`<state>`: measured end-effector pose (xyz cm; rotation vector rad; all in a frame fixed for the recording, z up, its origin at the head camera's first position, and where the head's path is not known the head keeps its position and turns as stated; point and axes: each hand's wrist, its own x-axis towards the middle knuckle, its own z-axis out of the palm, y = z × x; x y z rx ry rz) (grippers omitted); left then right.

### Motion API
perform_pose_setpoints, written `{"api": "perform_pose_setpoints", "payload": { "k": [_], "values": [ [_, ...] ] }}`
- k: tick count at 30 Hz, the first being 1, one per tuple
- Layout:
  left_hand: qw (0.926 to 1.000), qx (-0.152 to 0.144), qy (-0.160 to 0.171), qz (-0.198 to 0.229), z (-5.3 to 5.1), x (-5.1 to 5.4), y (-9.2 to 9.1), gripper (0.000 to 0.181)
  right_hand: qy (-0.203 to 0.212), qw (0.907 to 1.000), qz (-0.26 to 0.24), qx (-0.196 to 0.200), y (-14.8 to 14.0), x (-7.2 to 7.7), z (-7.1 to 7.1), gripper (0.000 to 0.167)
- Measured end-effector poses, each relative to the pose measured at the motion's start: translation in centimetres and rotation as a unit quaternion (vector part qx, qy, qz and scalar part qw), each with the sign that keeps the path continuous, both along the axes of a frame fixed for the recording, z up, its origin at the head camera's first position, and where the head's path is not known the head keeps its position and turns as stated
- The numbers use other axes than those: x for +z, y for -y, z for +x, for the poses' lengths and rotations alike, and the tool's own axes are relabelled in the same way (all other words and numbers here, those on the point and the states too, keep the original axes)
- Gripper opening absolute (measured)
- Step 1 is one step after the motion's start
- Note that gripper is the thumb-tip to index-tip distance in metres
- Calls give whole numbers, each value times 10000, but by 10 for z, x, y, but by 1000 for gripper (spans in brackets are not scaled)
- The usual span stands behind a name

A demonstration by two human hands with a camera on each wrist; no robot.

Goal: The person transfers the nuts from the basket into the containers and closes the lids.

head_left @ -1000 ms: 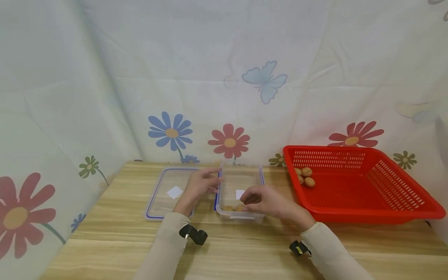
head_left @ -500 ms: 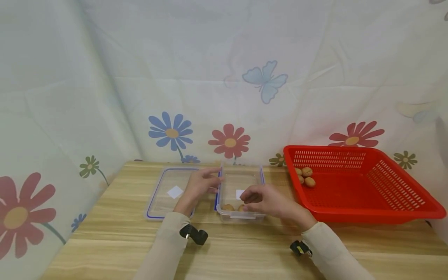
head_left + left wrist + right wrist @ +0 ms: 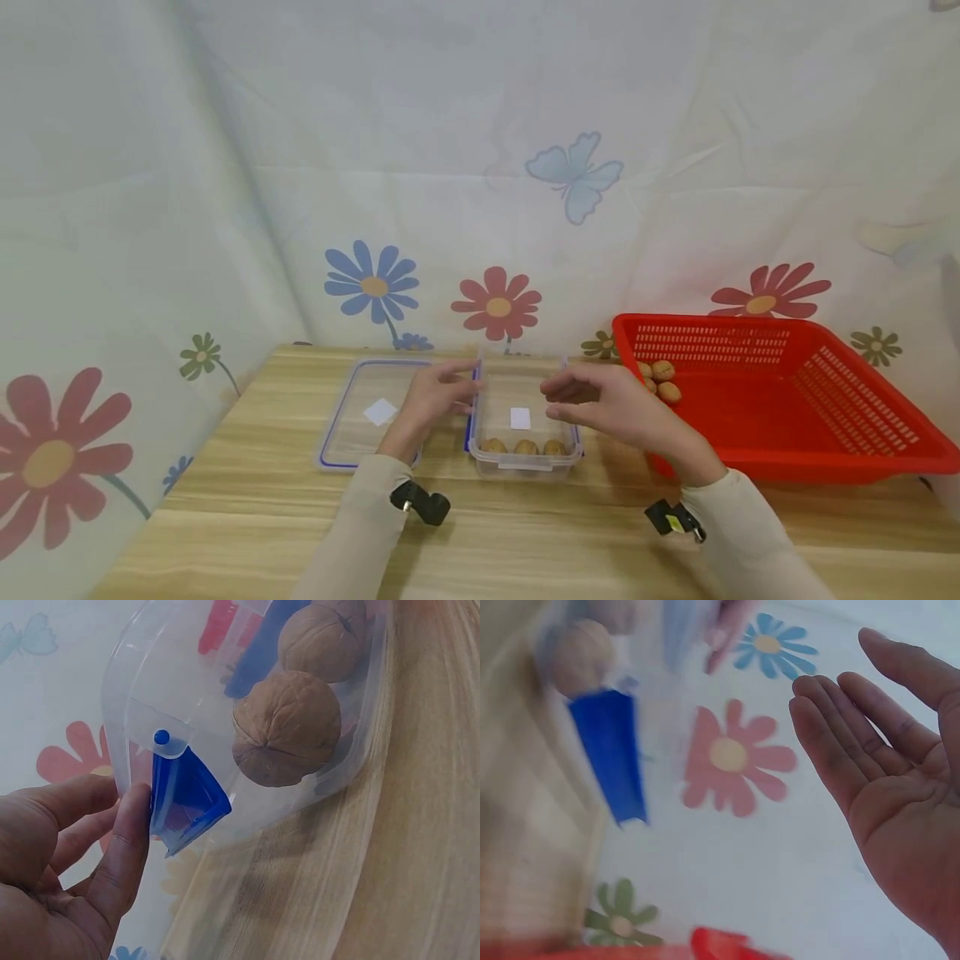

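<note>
Head view, left hand (image 3: 433, 395) relaxed, seemingly touching box (image 3: 525, 462), right hand (image 3: 621, 405) uncurled.

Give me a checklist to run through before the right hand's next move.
1. Right hand free: ok, it holds nothing.
2. Left hand steadying the clear box: cannot tell; fingers are at its blue latch, but firmness doesn't show.
3. Row of walnuts inside the box: ok, three along the near end.
4. Lid off the opening: ok, it lies left of the box.
5. Walnuts available in the red basket: ok, several at its left side.
</note>
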<state>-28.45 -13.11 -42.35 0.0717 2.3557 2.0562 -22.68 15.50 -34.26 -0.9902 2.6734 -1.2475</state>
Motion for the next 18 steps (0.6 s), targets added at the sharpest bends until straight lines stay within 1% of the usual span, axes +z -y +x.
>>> {"api": "perform_pose_setpoints", "payload": {
  "k": [4, 7, 10, 14, 18],
  "values": [
    [10000, 3, -27, 2, 0, -1, -1, 43, -223, 9997, -92, -101, -13, 19, 5, 33],
    [10000, 36, -6, -2, 0, 0, -1, 43, -432, 9988, 44, -213, -22, 33, 6, 33],
    [10000, 57, 26, -40, -1, 0, -1, 43, -635, 9968, 235, -421, -31, 46, 6, 32],
    [9999, 66, 30, -100, -1, -1, -1, 43, -660, 9958, 303, -564, -47, 62, 1, 33],
    [9999, 47, 1, -111, -1, -3, -1, 43, -517, 9955, 360, -701, -67, 73, -9, 38]
  ]
}}
